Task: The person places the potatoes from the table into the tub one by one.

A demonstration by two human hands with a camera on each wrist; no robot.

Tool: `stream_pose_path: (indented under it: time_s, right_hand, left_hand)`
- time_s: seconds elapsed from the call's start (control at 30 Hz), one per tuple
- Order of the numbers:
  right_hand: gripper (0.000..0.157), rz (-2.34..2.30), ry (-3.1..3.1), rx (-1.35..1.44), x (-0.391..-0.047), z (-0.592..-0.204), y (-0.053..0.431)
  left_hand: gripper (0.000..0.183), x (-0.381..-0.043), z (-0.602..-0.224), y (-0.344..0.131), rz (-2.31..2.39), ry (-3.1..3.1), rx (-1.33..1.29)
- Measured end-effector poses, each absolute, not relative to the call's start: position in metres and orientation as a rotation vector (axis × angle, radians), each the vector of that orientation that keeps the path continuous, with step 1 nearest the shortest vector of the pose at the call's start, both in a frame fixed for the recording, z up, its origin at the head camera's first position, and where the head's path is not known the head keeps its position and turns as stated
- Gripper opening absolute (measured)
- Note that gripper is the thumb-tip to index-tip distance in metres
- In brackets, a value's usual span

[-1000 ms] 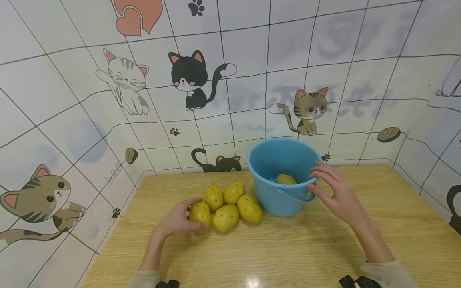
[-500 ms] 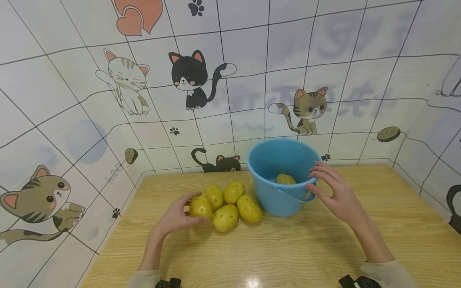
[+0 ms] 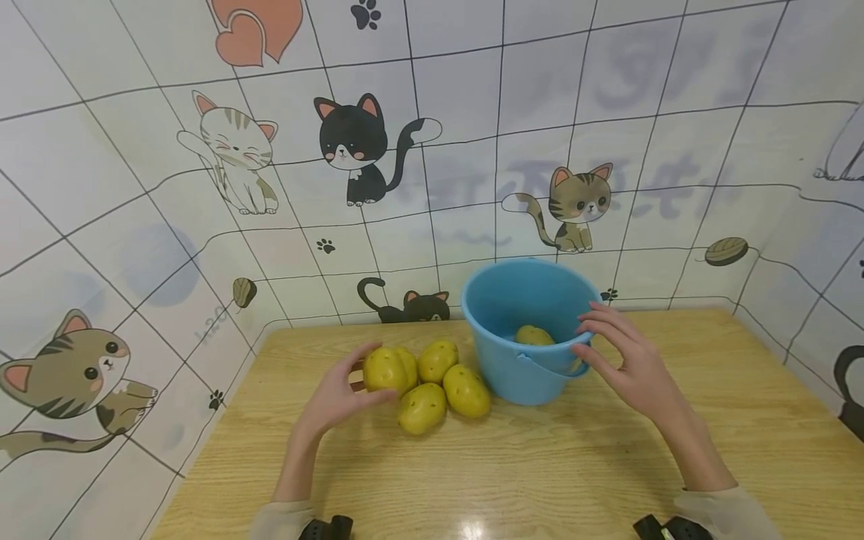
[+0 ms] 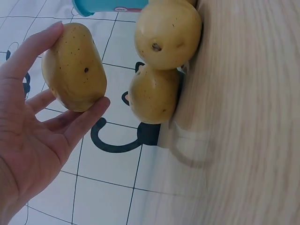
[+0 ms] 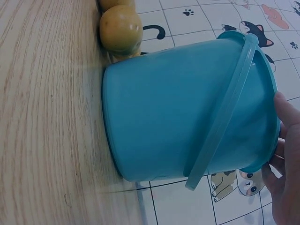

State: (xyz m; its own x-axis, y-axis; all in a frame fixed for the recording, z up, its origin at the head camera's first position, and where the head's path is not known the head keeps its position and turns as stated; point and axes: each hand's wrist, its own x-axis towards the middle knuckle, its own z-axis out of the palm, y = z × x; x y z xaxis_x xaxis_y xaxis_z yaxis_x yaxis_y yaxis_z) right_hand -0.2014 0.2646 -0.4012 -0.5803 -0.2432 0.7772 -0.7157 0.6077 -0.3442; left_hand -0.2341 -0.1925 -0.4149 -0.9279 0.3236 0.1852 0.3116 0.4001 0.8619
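My left hand [image 3: 335, 395] holds a yellow potato [image 3: 383, 370] between thumb and fingers. In the left wrist view this potato [image 4: 75, 68] is up off the wooden surface, and the fingertips press against its ends. Several more potatoes [image 3: 421, 409] lie bunched on the table just right of that hand, one of them partly hidden behind the held potato. A blue bucket [image 3: 516, 379] stands upright to their right, with one potato [image 3: 534, 335] showing inside. My right hand [image 3: 628, 367] grips the bucket's right rim, thumb outside at the front.
The wooden table [image 3: 499, 472] runs back to a tiled-pattern wall [image 3: 459, 187] with cartoon cats. The bucket's handle [image 5: 225, 112] hangs down along its near side. The nearest potato [image 3: 466, 391] sits close beside the bucket.
My left hand has raised the leftmost potato from the table and carried it slightly right and away from me, over its neighbour. The right hand and the bucket stay in place.
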Motion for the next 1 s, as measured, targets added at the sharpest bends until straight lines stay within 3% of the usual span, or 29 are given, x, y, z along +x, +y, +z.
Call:
stream_pose_path:
  time_s: [1.0]
  right_hand:
    - [0.027,0.869,-2.157,0.721,-0.202,-0.399,0.265]
  left_hand:
    - [0.08,-0.231,-0.384,-0.126,1.943,2.637,0.538]
